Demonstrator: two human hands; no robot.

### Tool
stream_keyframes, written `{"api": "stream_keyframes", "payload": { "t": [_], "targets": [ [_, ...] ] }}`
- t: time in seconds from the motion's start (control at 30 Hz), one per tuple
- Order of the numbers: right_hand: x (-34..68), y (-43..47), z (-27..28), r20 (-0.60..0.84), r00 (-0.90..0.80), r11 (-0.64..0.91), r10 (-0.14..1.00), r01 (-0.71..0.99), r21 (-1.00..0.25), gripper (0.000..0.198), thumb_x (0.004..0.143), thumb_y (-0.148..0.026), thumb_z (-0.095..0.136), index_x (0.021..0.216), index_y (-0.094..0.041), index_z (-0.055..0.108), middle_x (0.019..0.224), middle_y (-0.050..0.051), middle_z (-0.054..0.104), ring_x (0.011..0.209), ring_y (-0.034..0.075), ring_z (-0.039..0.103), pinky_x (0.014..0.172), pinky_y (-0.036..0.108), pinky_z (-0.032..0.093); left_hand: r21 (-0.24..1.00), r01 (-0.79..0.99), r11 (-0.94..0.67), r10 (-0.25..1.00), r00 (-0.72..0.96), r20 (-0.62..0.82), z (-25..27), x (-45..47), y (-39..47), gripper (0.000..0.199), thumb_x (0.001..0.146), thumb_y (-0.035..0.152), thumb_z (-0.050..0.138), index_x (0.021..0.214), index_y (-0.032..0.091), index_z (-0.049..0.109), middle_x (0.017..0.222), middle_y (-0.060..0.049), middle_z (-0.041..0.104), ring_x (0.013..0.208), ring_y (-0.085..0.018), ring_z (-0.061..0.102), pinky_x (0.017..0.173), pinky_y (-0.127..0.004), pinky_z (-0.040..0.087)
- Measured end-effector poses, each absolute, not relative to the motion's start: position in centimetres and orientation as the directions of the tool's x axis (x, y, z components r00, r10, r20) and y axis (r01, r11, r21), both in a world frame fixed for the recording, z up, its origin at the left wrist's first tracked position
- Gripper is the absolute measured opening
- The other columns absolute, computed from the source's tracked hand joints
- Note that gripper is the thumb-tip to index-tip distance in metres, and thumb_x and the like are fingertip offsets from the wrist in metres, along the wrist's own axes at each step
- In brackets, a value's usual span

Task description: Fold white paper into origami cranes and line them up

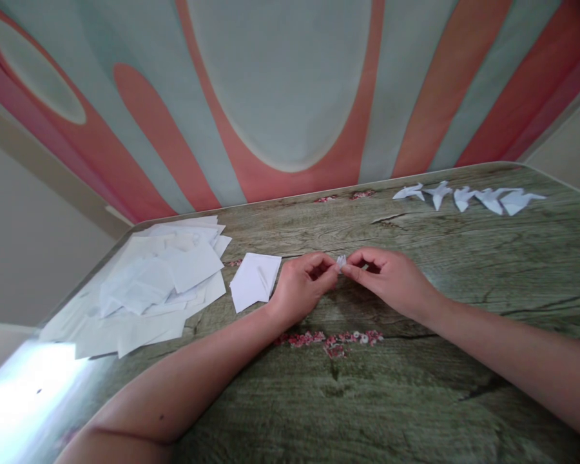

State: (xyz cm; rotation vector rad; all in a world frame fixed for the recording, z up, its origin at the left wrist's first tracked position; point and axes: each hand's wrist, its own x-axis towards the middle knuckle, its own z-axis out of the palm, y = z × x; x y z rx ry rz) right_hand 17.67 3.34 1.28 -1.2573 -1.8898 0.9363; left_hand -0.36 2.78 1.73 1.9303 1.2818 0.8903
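Note:
Between my two hands, over the middle of the table, is a small piece of folded white paper (341, 261). Its upper edge shows several narrow points; the rest is covered by fingertips. My left hand (305, 283) is closed, pinching the paper's left side between thumb and fingers. From the right, my right hand (391, 277) pinches the other side in the same way. Just left of my left hand lie a few white paper sheets (254, 280), overlapping at angles.
A large loose heap of white paper (193, 264) covers the table's left side. Several folded white paper birds (437, 193) stand in a row at the back right. The wood-patterned table (367, 399) meets a red and grey patterned wall (290, 164) behind.

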Motion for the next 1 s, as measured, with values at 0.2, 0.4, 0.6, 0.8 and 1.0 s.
{"api": "stream_keyframes", "payload": {
  "t": [0.2,0.4,0.6,0.8,1.0],
  "targets": [
    [17.8,3.3,1.7,0.135,-0.326,0.282,0.936,0.461,-0.841,0.018,0.083,-0.034,0.058,0.073,-0.02,0.064,0.065,-0.003,0.062,0.058,0.012,0.052,0.054,0.024,0.037,0.862,0.435,-0.262,0.938,0.325,0.121,1.2,-0.4,2.9,0.016,0.086,0.027,0.055,0.079,0.015,0.062,0.069,0.0,0.065,0.064,-0.01,0.058,0.061,-0.02,0.042],
    [17.6,3.2,1.4,0.13,-0.335,0.282,0.933,0.459,-0.843,0.015,0.082,-0.031,0.059,0.073,-0.02,0.064,0.067,-0.003,0.064,0.06,0.011,0.054,0.055,0.023,0.038,0.873,0.416,-0.256,0.94,0.318,0.124,1.4,-0.5,2.8,0.019,0.088,0.031,0.053,0.083,0.015,0.061,0.072,-0.001,0.066,0.067,-0.012,0.061,0.063,-0.021,0.045],
    [17.5,3.0,1.4,0.096,-0.375,0.274,0.922,0.456,-0.847,0.018,0.084,-0.033,0.057,0.076,-0.02,0.066,0.068,-0.003,0.064,0.062,0.012,0.054,0.056,0.023,0.038,0.822,0.472,-0.318,0.932,0.317,0.179,2.0,-0.5,2.6,0.017,0.087,0.027,0.056,0.077,0.015,0.063,0.064,0.001,0.063,0.059,-0.01,0.06,0.06,-0.02,0.043],
    [17.9,3.4,1.8,0.206,-0.319,0.345,0.925,0.48,-0.807,0.017,0.085,-0.032,0.057,0.078,-0.021,0.066,0.074,-0.002,0.067,0.064,0.012,0.057,0.06,0.024,0.04,0.985,0.167,0.039,0.947,0.308,-0.09,1.6,-0.6,3.4,0.019,0.089,0.034,0.053,0.092,0.015,0.056,0.076,-0.002,0.064,0.062,-0.012,0.065,0.056,-0.021,0.045],
    [18.0,4.0,0.9,0.203,-0.304,0.325,0.931,0.438,-0.838,0.013,0.084,-0.029,0.059,0.09,-0.022,0.067,0.085,0.0,0.07,0.072,0.014,0.061,0.067,0.026,0.045,0.954,-0.042,0.298,0.867,0.43,-0.252,1.2,-0.7,3.7,0.022,0.081,0.027,0.066,0.094,0.013,0.053,0.082,-0.005,0.067,0.069,-0.014,0.069,0.061,-0.022,0.048]
  ]
}}
